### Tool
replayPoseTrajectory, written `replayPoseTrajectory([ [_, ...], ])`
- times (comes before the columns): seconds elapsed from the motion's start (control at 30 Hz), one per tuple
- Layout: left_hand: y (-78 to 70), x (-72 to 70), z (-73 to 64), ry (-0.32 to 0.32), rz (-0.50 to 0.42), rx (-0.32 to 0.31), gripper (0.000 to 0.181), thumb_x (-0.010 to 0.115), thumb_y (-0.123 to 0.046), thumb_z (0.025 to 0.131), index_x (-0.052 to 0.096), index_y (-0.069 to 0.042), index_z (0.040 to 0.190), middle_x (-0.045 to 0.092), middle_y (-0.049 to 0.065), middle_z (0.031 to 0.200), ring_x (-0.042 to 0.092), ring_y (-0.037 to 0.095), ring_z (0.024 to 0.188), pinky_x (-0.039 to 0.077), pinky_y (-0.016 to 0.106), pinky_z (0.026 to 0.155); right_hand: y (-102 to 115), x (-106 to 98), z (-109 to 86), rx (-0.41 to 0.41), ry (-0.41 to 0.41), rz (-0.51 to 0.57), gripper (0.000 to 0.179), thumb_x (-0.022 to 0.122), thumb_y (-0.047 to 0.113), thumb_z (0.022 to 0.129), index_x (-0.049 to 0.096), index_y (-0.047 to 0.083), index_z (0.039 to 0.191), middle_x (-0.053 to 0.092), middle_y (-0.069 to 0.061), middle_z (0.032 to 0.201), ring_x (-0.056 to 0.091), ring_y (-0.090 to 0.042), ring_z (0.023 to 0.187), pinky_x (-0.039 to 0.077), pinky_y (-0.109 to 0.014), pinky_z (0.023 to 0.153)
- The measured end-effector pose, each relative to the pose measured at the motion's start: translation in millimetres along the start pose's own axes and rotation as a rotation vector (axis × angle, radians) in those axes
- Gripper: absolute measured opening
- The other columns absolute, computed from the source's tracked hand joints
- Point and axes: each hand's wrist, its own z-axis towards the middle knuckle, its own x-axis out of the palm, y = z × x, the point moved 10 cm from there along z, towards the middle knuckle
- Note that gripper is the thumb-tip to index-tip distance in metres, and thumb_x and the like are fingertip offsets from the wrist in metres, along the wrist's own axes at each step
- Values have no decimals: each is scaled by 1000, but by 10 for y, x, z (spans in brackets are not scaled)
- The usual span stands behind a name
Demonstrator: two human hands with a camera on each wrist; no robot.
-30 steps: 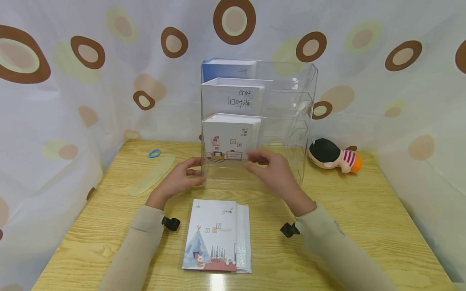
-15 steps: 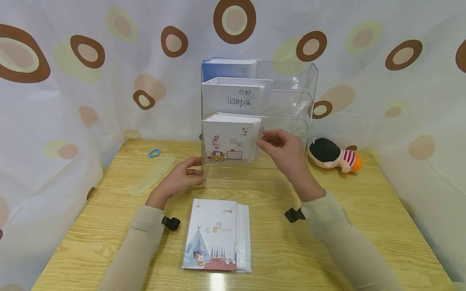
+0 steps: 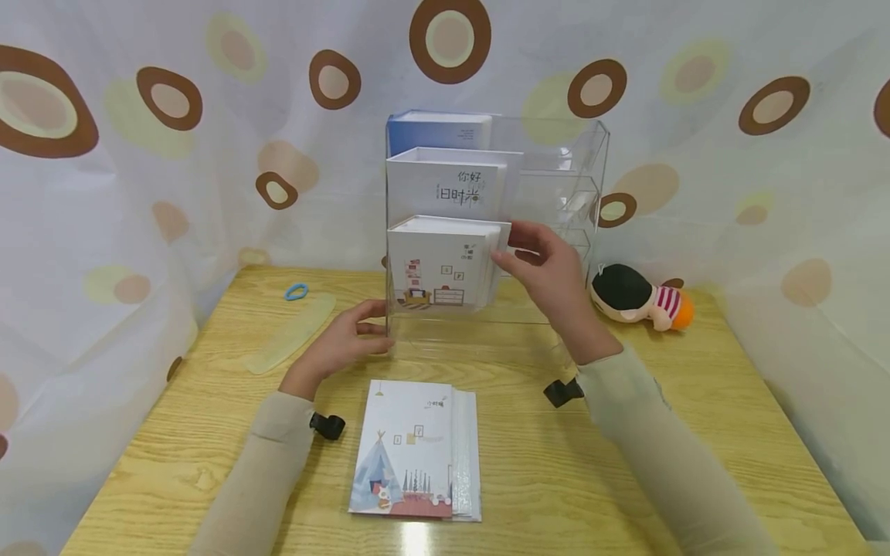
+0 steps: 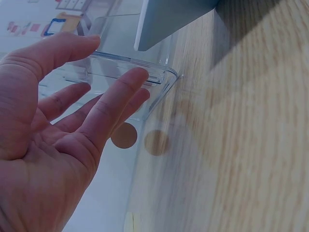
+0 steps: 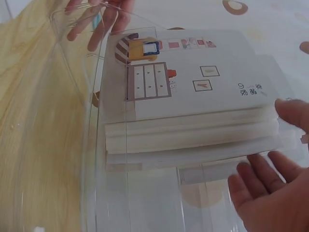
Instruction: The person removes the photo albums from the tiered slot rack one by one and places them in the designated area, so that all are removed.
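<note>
A clear acrylic rack [image 3: 542, 205] stands at the back of the table, holding books in stepped tiers. My right hand [image 3: 549, 266] is at the right edge of the front white book [image 3: 445, 270], which has a room drawing on its cover. In the right wrist view, the thumb lies over the cover's corner, and the fingers reach to the back cover's edge. My left hand [image 3: 341, 340] touches the rack's lower left side with its fingers extended and apart. Behind the front book are another white book [image 3: 445, 181] and a blue book [image 3: 438, 135].
White books [image 3: 403, 455] with a tent picture lie stacked near the table's front. Left of the rack are a pale yellow, curved flat piece [image 3: 292, 332] and a blue ring [image 3: 296, 292]. To its right lies a plush doll [image 3: 640, 297]. A spotted curtain hangs behind.
My right hand has moved from the front book's lower right, out to its right edge and up toward the top corner. The left hand and the books have kept their places.
</note>
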Motion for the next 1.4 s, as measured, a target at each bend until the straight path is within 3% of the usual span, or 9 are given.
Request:
replayPoseTrajectory([
  [0.3,-6,7,4,1,-13,4,74,76,-11,106,41,-6,171,43,23,175,56,49,152,66,45,109,3,148,184,14,102,132,53,80,25,106,63,15,155,67,-8,152,66,-22,137,56,-45,124],
  [0.63,-15,12,5,9,-28,8,72,76,-9,106,42,-5,170,44,23,174,57,50,151,67,44,107,45,227,290,8,148,220,32,79,21,107,73,11,137,76,8,125,70,-13,119,59,-26,103],
  [0.77,-2,13,13,11,-31,9,71,75,-8,106,43,-5,170,44,23,174,57,50,151,67,44,106,42,254,333,15,164,224,29,79,21,106,77,13,134,78,9,121,71,-12,117,59,-27,103],
  [0.9,2,1,13,5,-27,5,72,76,-9,106,43,-6,170,44,22,174,57,49,151,67,44,107,31,305,381,29,187,235,30,79,22,106,79,18,136,76,7,127,71,-13,119,58,-30,105],
  [1.07,16,6,18,3,-22,-1,73,77,-10,106,43,-6,170,44,22,174,57,48,151,67,45,108,-3,386,418,53,218,326,28,76,16,107,80,20,135,76,6,132,76,-14,118,63,-32,102],
  [1.4,27,-12,28,-8,-6,-4,72,77,-11,105,44,-8,169,46,19,174,59,46,150,65,46,109,-4,453,410,59,191,374,25,80,9,103,82,22,124,82,9,115,80,-13,108,67,-34,95],
])
